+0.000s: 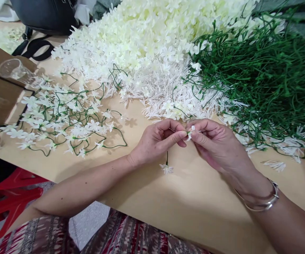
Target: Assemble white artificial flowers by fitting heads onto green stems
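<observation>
My left hand (155,141) is closed in a pinch on a thin green artificial flower stem. Below it hangs one stem end bearing a white flower (166,169) with narrow stamens. My right hand (221,146), with a silver bangle at the wrist, pinches a small white artificial flower (191,133) against the stem's tip. Both sets of fingertips nearly touch, partly hiding the joint. Just beyond them lie loose white stamen bunches (165,84) and a heap of pale petal pieces (152,31).
Green plastic stems (271,70) are piled at the right. Stemmed white flowers (70,113) spread over the left of the table (195,208). A clear plastic cup (20,72) lies tipped there. Behind are a black bag (43,16) and its strap; red stools (17,197) stand lower left.
</observation>
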